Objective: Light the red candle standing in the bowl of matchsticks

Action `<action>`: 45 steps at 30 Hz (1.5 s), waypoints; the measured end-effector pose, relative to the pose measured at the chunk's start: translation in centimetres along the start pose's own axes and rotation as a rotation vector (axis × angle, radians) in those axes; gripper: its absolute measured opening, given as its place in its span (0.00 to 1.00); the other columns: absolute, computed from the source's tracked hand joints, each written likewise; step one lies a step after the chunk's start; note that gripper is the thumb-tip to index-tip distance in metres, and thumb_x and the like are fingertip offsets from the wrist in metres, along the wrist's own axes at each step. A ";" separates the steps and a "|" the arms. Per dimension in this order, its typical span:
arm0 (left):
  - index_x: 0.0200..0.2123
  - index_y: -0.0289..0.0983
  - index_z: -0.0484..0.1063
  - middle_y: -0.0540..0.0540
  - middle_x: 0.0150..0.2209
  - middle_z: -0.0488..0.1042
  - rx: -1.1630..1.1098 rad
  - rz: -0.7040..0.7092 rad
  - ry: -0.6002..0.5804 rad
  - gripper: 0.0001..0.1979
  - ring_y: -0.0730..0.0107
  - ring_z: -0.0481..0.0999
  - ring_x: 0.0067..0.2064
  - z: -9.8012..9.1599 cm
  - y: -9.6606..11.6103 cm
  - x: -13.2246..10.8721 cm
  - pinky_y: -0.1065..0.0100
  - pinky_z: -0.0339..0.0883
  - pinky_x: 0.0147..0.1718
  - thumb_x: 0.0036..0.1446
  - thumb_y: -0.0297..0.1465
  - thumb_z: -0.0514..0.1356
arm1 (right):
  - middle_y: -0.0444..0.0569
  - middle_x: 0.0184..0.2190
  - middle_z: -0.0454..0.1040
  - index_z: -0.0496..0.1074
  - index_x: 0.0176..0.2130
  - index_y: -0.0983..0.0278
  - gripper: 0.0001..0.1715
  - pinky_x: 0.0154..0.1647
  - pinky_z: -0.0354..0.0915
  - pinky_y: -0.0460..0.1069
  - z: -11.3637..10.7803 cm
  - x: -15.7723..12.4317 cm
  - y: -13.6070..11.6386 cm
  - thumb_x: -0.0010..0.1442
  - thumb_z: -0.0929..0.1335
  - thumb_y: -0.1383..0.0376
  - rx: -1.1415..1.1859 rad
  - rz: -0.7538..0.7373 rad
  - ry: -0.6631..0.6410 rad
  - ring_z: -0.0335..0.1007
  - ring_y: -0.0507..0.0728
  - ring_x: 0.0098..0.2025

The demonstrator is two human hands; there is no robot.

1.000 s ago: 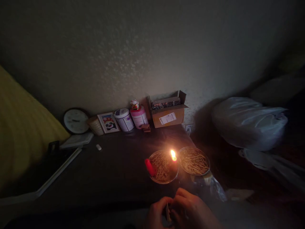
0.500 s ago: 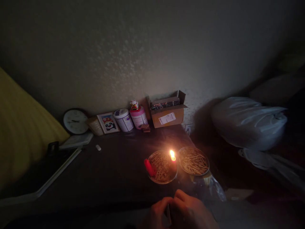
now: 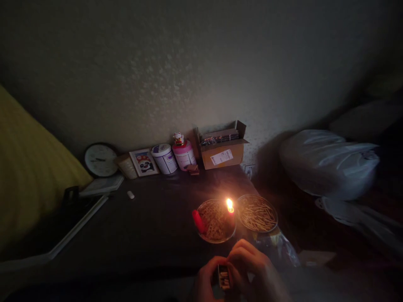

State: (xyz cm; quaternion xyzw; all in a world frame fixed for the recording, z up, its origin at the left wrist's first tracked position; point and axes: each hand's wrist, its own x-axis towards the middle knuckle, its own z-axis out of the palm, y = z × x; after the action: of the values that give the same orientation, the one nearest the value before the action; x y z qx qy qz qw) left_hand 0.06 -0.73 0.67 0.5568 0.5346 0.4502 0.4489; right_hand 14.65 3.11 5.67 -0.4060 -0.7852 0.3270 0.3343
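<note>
A small matchbox [image 3: 223, 277] is held low in front of me, its end open and match ends showing inside. My left hand [image 3: 207, 280] is closed around its left side. Bent fingers of my right hand [image 3: 253, 266] press together at the box's right edge and upper corner; a single match between them cannot be made out. Just beyond my hands stands a round bowl [image 3: 215, 240] of small tan pieces. In it a red candle [image 3: 231, 216] burns upright, and another red candle [image 3: 198, 221] leans unlit on the left rim.
A bowl of matchsticks [image 3: 258, 214] stands to the right, beside clear plastic wrapping [image 3: 288, 249]. Along the wall are a clock [image 3: 100, 160], a framed panda picture [image 3: 144, 162], two tubs [image 3: 164, 159] and a cardboard box [image 3: 222, 157]. A white bag [image 3: 330, 163] bulges at the right.
My hands have tilted the matchbox so that its open end with matches now shows. The right hand's fingers have risen slightly. The candle keeps burning.
</note>
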 end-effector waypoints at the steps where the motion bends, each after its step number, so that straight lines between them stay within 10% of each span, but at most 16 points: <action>1: 0.39 0.32 0.74 0.45 0.30 0.77 0.014 -0.001 -0.001 0.18 0.61 0.77 0.32 -0.1 -0.1 0.3 0.68 0.69 0.30 0.40 0.25 0.61 | 0.44 0.27 0.67 0.69 0.25 0.64 0.10 0.24 0.60 0.42 0.1 -0.1 0.2 0.57 0.65 0.70 -0.028 -0.011 -0.030 0.64 0.48 0.25; 15: 0.37 0.32 0.76 0.48 0.27 0.76 0.309 -0.051 -0.117 0.20 0.63 0.74 0.30 0.1 0.0 0.6 0.70 0.63 0.28 0.35 0.23 0.62 | 0.42 0.24 0.68 0.68 0.23 0.64 0.07 0.19 0.41 0.44 0.9 -0.6 0.2 0.47 0.68 0.75 -0.531 -0.004 -0.311 0.57 0.45 0.21; 45: 0.35 0.36 0.77 0.51 0.28 0.76 0.298 -0.109 -0.215 0.16 0.64 0.73 0.31 -0.8 -1.1 0.5 0.70 0.63 0.30 0.36 0.24 0.64 | 0.43 0.25 0.72 0.72 0.26 0.62 0.07 0.19 0.43 0.44 1.4 -0.6 0.3 0.50 0.67 0.73 -0.485 0.063 -0.353 0.65 0.48 0.22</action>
State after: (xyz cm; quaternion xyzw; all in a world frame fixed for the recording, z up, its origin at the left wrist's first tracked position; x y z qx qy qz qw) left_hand -0.94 -0.15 -0.21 0.6321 0.5738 0.2790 0.4396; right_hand 13.94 2.34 4.52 -0.4349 -0.8735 0.2054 0.0756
